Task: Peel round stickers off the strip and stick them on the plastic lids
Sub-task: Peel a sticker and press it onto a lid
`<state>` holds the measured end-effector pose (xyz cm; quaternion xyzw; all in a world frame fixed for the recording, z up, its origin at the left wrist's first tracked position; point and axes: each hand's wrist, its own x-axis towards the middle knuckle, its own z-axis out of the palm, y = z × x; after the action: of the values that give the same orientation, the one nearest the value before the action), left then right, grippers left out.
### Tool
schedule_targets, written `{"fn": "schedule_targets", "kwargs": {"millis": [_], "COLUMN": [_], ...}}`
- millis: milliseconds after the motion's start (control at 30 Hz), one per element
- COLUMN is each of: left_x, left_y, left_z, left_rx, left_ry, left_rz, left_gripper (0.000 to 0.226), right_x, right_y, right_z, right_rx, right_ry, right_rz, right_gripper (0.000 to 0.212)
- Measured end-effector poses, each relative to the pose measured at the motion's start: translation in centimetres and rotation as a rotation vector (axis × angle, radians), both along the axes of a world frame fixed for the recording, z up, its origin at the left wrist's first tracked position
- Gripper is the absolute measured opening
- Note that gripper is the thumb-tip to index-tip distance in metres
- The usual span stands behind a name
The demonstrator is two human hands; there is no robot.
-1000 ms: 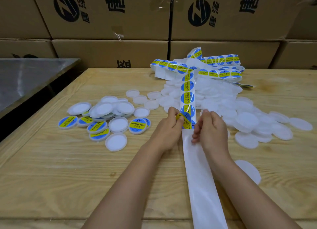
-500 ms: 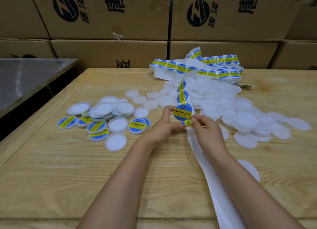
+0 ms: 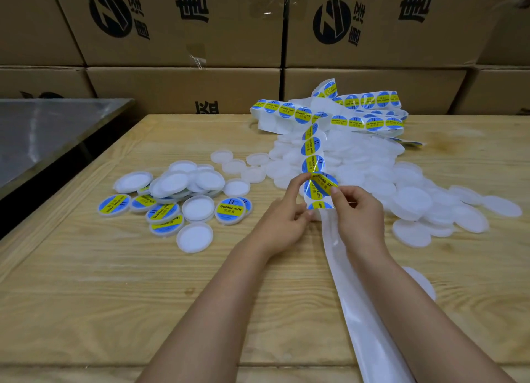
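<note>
While the strip point(image 3: 370, 325) trails bare over the table point(image 3: 114, 296) to its near edge, the left hand point(image 3: 282, 219) grips it just below a tilted sticker point(image 3: 319, 185), index tip touching the sticker's left edge. The right hand point(image 3: 358, 213) pinches the sticker's right side. Labelled lids point(image 3: 229, 209) lie to the left, plain lids point(image 3: 410, 202) to the right. Beyond, the strip's sticker-covered length lies folded in front of boxes point(image 3: 183, 90).

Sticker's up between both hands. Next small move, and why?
Probably pull the round blue-and-yellow sticker clear of the white backing strip, then towards a bare white plastic lid. The right hand pinches its edge, the left hand touches its other side, and neither holds a lid.
</note>
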<state>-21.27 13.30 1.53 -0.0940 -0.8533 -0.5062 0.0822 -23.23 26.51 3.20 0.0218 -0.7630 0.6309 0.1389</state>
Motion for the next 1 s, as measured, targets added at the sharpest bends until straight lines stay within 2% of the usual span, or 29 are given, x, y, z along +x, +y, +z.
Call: {"fn": "schedule_targets", "kwargs": {"millis": [100, 167, 233, 333, 400, 467, 533, 667, 767, 900, 1000], "left_x": [-0.4, -0.7, -0.8, -0.8, -0.7, -0.5, -0.4, -0.8, -0.8, -1.4, -2.2], "left_y": [-0.4, -0.7, -0.5, -0.2, 0.0, -0.1, 0.0, 0.3, 0.3, -0.2, -0.4], "left_z": [-0.5, -0.8, -0.8, -0.5, -0.6, -0.4, -0.2, -0.6, -0.7, -0.6, -0.7], "left_rx": [0.095, 0.113, 0.048, -0.09, -0.107, -0.034, 0.034, -0.275, -0.246, -0.109, -0.279], "left_ry": [0.021, -0.01, -0.037, -0.011, -0.024, -0.057, -0.106, -0.04, -0.015, 0.046, -0.032], "left_rz": [0.06, 0.097, 0.094, 0.112, 0.127, 0.134, 0.106, 0.133, 0.104, 0.262, 0.32], "left_gripper": [0.083, 0.08, 0.061, 0.017, 0.03, 0.041, 0.042, 0.028, 0.021, 0.038, 0.055], "right_x": [0.0, -0.1, -0.1, 0.2, 0.5, 0.7, 0.6, 0.2, -0.2, -0.5, -0.2], "right_y": [0.1, 0.2, 0.4, 0.3, 0.3, 0.4, 0.4, -0.1, -0.6, -0.9, -1.4], "right_z": [0.1, 0.2, 0.3, 0.8, 1.4, 1.8, 1.8, 0.7, -0.3, -1.7, -2.3], "right_rx": [-0.077, -0.13, -0.169, -0.205, -0.207, -0.26, -0.336, -0.335, -0.377, -0.148, -0.06], "right_ry": [-0.017, -0.06, -0.09, -0.054, 0.019, 0.057, -0.016, -0.285, -0.339, -0.214, -0.125], "right_rz": [-0.005, 0.006, 0.028, 0.08, 0.094, 0.115, 0.169, 0.188, 0.132, 0.026, 0.009], "right_gripper": [0.013, 0.017, 0.021, 0.022, 0.023, 0.024, 0.021, 0.018, 0.02, 0.016, 0.015]}}
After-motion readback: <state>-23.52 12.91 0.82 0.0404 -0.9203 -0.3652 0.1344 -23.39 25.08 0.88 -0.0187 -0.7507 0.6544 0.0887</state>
